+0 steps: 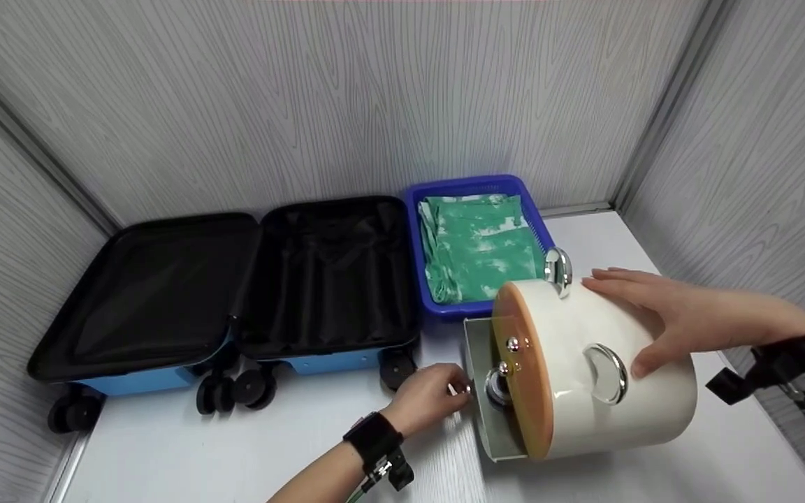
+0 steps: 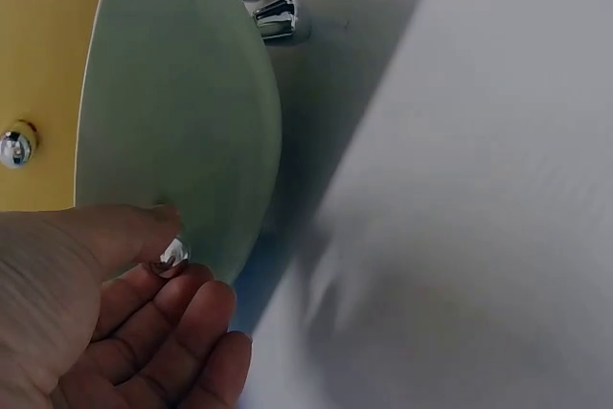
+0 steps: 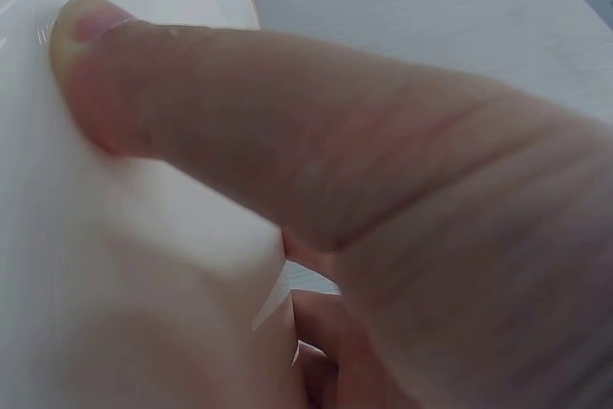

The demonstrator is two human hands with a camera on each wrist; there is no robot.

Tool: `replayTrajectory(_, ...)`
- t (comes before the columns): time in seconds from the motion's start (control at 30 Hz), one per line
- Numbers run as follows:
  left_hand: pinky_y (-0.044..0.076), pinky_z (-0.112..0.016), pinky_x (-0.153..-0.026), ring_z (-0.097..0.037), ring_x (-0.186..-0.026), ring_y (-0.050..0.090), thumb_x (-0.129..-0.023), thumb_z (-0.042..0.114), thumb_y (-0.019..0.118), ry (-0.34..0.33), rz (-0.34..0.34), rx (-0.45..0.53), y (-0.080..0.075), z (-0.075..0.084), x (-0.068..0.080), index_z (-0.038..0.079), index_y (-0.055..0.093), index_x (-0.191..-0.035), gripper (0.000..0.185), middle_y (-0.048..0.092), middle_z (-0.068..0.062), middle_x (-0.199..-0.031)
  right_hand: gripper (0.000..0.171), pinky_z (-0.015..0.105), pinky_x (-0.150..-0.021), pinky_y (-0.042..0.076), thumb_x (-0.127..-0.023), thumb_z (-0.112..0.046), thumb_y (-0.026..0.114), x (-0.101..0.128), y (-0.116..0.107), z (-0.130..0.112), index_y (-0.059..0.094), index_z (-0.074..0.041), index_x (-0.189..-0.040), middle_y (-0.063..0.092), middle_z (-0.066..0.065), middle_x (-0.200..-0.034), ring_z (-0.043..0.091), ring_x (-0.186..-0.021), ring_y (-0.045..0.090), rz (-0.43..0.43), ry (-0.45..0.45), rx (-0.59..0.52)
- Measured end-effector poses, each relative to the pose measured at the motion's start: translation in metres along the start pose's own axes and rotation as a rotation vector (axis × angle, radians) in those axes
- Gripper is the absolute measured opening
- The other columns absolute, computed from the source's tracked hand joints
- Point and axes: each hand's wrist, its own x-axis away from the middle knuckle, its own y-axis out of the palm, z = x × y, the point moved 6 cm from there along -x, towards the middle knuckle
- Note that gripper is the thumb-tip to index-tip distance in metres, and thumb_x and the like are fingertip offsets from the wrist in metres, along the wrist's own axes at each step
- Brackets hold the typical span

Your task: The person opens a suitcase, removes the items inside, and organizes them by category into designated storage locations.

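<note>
A large cream container (image 1: pixel 626 412) with rounded sides and an orange front (image 1: pixel 535 391) lies on the white surface at the right. Silver handles (image 1: pixel 608 374) and small silver knobs are fixed to it. At its front stands a translucent greenish panel (image 2: pixel 182 93) with a small silver knob (image 2: pixel 173 256). My left hand (image 1: pixel 429 399) pinches that knob between thumb and fingers. Against the container's curved side rests my right hand (image 1: pixel 682 318), thumb and fingers spread apart. The right wrist view shows the thumb (image 3: pixel 172 83) pressed on the smooth cream wall; the other fingers are mostly hidden.
An opened blue suitcase with a black lining (image 1: pixel 165 293) lies at the left, its wheels (image 1: pixel 256 388) toward me. Behind the container stands a blue basket (image 1: pixel 413 230) holding folded green-and-white cloth (image 1: pixel 479 237). Grey wood-grain panels (image 1: pixel 346 91) enclose the back and sides.
</note>
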Motion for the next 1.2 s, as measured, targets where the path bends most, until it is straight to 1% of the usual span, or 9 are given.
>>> replayTrajectory(0.27,0.048,-0.02,-0.069,-0.003,-0.078,0.062,-0.091,0.023,0.074,0.042,-0.003,-0.017,0.013,0.014,-0.013,0.016,0.073,-0.093,0.007,0.069,0.009,-0.087,0.117,0.057,-0.116,0.019,-0.065,-0.05,0.092,0.0,0.0,0.001,0.029,-0.033,-0.162,0.022,0.002,-0.168,0.031,-0.154,0.013,0.01,0.008,0.013)
replayTrajectory(0.43,0.048,-0.02,-0.069,-0.003,-0.078,0.06,-0.091,0.022,0.074,0.04,-0.017,-0.018,0.021,0.02,-0.022,0.016,0.073,-0.094,0.007,0.068,0.008,-0.087,0.116,0.04,-0.117,0.019,-0.065,-0.049,0.093,0.0,0.001,0.001,0.031,-0.034,-0.162,0.023,0.003,-0.168,0.03,-0.154,0.014,0.017,0.014,0.009)
replayTrajectory(0.6,0.047,-0.02,-0.067,-0.002,-0.076,0.059,-0.09,0.023,0.075,0.034,-0.02,-0.018,0.027,0.026,-0.028,0.016,0.073,-0.093,0.008,0.067,0.01,-0.085,0.115,0.033,-0.115,0.019,-0.065,-0.048,0.092,0.001,0.0,0.001,0.031,-0.035,-0.162,0.023,0.002,-0.168,0.029,-0.154,0.015,0.015,0.019,0.009)
replayTrajectory(0.67,0.046,-0.02,-0.065,-0.001,-0.074,0.058,-0.09,0.023,0.075,0.034,-0.02,-0.008,0.029,0.027,-0.029,0.016,0.072,-0.092,0.008,0.067,0.01,-0.084,0.115,0.029,-0.115,0.019,-0.066,-0.048,0.092,0.002,0.0,0.001,0.03,-0.036,-0.162,0.023,0.002,-0.168,0.029,-0.154,0.015,0.015,0.019,0.009)
replayTrajectory(0.8,0.046,-0.019,-0.063,0.001,-0.067,0.057,-0.091,0.022,0.075,0.014,-0.038,0.037,0.03,0.026,-0.029,0.015,0.071,-0.094,0.009,0.067,0.009,-0.087,0.116,0.03,-0.116,0.017,-0.066,-0.047,0.092,0.002,0.0,-0.001,0.029,-0.036,-0.162,0.021,0.001,-0.168,0.029,-0.155,0.014,0.017,0.008,0.019)
replayTrajectory(0.9,0.046,-0.018,-0.063,0.003,-0.066,0.057,-0.092,0.021,0.075,0.007,-0.055,0.04,0.03,0.025,-0.027,0.015,0.071,-0.097,0.009,0.068,0.008,-0.091,0.116,0.024,-0.115,0.016,-0.066,-0.047,0.092,0.002,-0.001,-0.001,0.029,-0.035,-0.162,0.021,0.002,-0.168,0.029,-0.154,0.014,0.017,0.002,0.015)
replayTrajectory(0.97,0.047,-0.018,-0.065,0.003,-0.068,0.057,-0.092,0.021,0.074,0.016,-0.068,0.016,0.029,0.026,-0.026,0.015,0.073,-0.1,0.011,0.069,0.008,-0.095,0.115,0.015,-0.11,0.013,-0.066,-0.047,0.092,0.002,-0.001,-0.001,0.029,-0.035,-0.162,0.021,0.002,-0.168,0.029,-0.154,0.014,0.018,-0.002,0.012)
replayTrajectory(1.03,0.048,-0.018,-0.067,0.002,-0.073,0.058,-0.092,0.02,0.073,0.039,-0.084,-0.021,0.028,0.028,-0.025,0.015,0.074,-0.105,0.014,0.07,0.006,-0.098,0.116,0.02,-0.113,0.015,-0.066,-0.047,0.092,0.001,0.0,-0.001,0.029,-0.034,-0.162,0.021,0.003,-0.168,0.03,-0.154,0.014,0.015,-0.001,0.009)
replayTrajectory(1.2,0.05,-0.019,-0.076,-0.002,-0.086,0.064,-0.095,0.023,0.07,0.116,-0.148,-0.088,0.021,0.034,-0.02,0.017,0.072,-0.123,0.028,0.072,0.005,-0.112,0.117,0.055,-0.117,0.019,-0.066,-0.046,0.093,0.0,0.0,-0.001,0.029,-0.031,-0.163,0.021,0.006,-0.168,0.034,-0.154,0.013,0.01,-0.009,0.014)
